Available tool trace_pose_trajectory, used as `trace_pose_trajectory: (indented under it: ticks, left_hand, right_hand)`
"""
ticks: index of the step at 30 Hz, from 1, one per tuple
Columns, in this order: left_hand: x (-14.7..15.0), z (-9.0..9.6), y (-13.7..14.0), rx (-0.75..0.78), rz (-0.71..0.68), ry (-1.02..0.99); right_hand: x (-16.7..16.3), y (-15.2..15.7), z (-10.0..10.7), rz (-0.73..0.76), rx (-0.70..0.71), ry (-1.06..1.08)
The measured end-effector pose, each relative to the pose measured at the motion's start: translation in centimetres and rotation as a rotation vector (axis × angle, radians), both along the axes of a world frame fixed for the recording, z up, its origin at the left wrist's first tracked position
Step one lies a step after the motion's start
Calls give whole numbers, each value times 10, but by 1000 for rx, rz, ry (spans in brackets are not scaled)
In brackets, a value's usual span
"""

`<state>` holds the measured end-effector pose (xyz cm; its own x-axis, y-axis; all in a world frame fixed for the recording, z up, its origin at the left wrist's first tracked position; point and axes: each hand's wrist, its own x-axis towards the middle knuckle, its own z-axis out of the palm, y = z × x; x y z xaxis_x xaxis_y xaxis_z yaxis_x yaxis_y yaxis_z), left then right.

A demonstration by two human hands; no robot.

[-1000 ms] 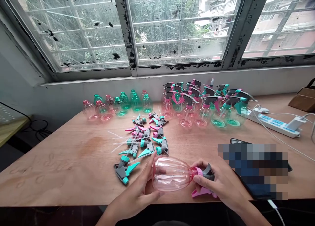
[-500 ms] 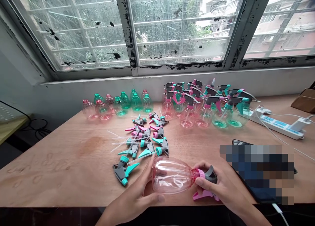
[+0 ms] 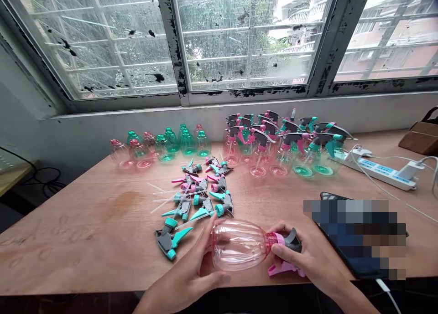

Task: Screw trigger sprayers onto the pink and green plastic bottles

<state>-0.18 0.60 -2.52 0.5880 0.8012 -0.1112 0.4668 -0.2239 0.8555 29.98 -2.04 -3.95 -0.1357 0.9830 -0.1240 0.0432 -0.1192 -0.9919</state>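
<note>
A clear pink spray bottle (image 3: 241,244) lies sideways above the table's front edge, its base to the left. My left hand (image 3: 193,270) is wrapped around the base end, fingers behind and thumb below. At the neck, my right hand (image 3: 303,254) grips the pink collar of the grey-and-pink trigger spray head (image 3: 291,240), which sits on the bottle's mouth. Its pink trigger points down toward the table. Just left of my left hand lies a loose teal-and-grey trigger sprayer (image 3: 168,239). More loose sprayers (image 3: 203,202) with thin clear tubes lie in a pile beyond the bottle.
Several open pink and green bottles (image 3: 166,147) stand at the back left. Bottles with spray heads (image 3: 260,157) stand in a group at the back right. A power strip (image 3: 379,170), a phone with a blurred screen (image 3: 337,241) and a brown bag (image 3: 419,136) are to the right.
The view has shifted slightly, moving the table contents a little left in the picture. Both hands keep the same hold on the spray bottle.
</note>
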Motion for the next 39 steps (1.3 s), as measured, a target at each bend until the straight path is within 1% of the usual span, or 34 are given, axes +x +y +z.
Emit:
trace_pose_trajectory:
  ticks: [2,4,6,11,14,16,18,21,26,29,31,36,37,39]
  left_hand:
    - [1,0,0,-43,6,-55]
    - [2,1,0,-112,9,-154]
    - [3,2,0,-130,-7,-198]
    - [3,5,-2,15,-19,-98]
    - [4,3,-2,70,-28,-118]
    - [5,3,-2,52,-29,-149]
    - [6,3,-1,1,-23,-170]
    - [5,5,0,-46,-15,-161]
    - [3,4,-2,10,-31,-103]
    - [4,3,-2,35,-3,-106]
    - [6,2,-1,14,6,-138]
    - [3,0,1,-114,-28,-219]
    - [2,-1,1,-119,-23,-210]
    - [0,-2,0,-79,-8,-167]
  right_hand:
    - [0,1,-1,18,17,41]
    - [0,1,-1,23,25,61]
    - [-1,1,0,14,23,47]
    - [-2,0,1,-5,16,-8]
    - [-1,1,0,-10,29,-3]
    - [-1,1,-2,-17,36,15]
    - [-1,2,-3,-10,46,44]
    - [-1,3,-5,4,58,59]
    - [-1,2,-4,-15,43,28]
    - [-1,2,-3,-39,19,6]
    - [0,2,-3,-38,15,6]
    - [1,3,-2,12,51,2]
    - [1,3,-2,11,48,-5]
    - [1,3,-2,-5,29,-15]
